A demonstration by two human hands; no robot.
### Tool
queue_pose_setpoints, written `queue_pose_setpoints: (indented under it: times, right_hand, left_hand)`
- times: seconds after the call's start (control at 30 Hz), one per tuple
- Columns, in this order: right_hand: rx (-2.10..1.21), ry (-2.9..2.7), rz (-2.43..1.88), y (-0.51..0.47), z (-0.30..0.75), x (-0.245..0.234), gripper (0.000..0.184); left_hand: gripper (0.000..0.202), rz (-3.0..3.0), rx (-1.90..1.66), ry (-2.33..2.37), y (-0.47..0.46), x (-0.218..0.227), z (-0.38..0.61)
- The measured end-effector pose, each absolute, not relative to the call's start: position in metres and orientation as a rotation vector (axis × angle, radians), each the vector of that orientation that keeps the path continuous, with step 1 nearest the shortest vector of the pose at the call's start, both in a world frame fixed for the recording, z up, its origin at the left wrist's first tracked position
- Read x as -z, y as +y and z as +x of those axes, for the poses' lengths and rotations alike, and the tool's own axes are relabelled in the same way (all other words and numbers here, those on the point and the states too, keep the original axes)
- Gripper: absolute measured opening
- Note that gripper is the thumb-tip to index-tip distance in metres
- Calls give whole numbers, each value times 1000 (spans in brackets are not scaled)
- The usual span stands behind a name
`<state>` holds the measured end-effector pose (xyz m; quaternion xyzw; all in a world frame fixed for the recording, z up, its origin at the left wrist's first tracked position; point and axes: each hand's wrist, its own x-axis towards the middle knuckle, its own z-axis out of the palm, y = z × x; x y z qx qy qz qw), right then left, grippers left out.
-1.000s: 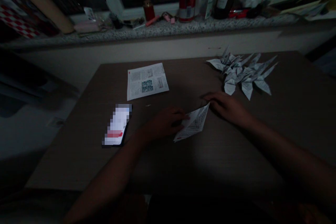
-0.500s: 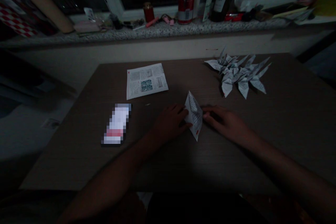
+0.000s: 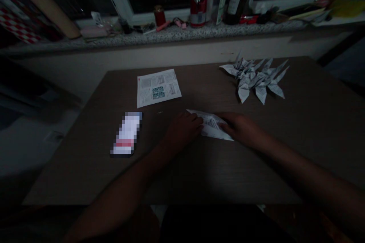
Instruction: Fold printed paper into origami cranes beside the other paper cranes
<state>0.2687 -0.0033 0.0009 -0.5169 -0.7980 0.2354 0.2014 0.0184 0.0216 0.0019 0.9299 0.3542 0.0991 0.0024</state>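
Note:
A folded piece of printed paper (image 3: 211, 124) lies near the middle of the dark wooden table (image 3: 182, 167). My left hand (image 3: 182, 131) pinches its left end with curled fingers. My right hand (image 3: 242, 129) holds its right end, fingers pressed on the paper. The paper is stretched low between the two hands, almost flat on the table. The room is dim and the fingertips are hard to make out.
A pile of several folded paper cranes (image 3: 255, 78) sits at the back right of the table. A flat printed sheet (image 3: 158, 88) lies at the back left, a lit phone (image 3: 127, 133) in front of it. Cans, bottles and clutter line the stone sill (image 3: 176, 32) behind.
The folded paper stood upright between my hands half a second ago; now it is turned down and lies nearly flat. Both hands stayed on it.

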Motion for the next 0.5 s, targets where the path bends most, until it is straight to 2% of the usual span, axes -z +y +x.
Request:
queue_pose_setpoints:
  times: [0.2,0.5]
  right_hand:
    - [-657,-2322,-1361,4,268,-2,38]
    - [-621,-2297,-1285,6,261,3,37]
  left_hand:
    - [36,2930,-565,1243,20,-6,18]
    - [23,2586,-362,1119,32,7,11]
